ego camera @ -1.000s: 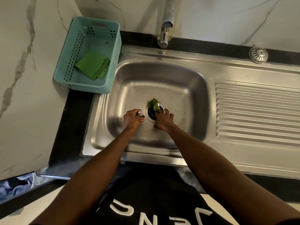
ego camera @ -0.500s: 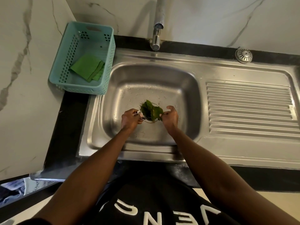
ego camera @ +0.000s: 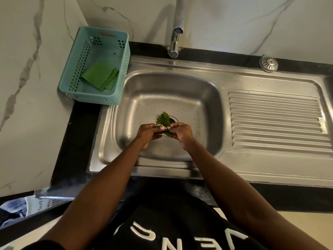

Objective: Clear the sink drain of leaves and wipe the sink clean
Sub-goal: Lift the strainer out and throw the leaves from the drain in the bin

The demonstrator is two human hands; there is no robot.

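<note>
Both hands, left hand [ego camera: 146, 132] and right hand [ego camera: 181, 132], pinch leaves [ego camera: 163, 119] over the sink [ego camera: 207, 98] drain; a green cloth [ego camera: 100, 75] lies in the teal basket [ego camera: 124, 56]

The person wears a black top [ego camera: 162, 222] with big white letters on the chest — only parts of them show, upside down in the view. Both forearms are bare — no watch or ring is visible.

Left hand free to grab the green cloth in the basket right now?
Probably not yet: the left hand is pinching the leaves over the drain together with the right hand. The green cloth lies uncovered in the open basket.
</note>
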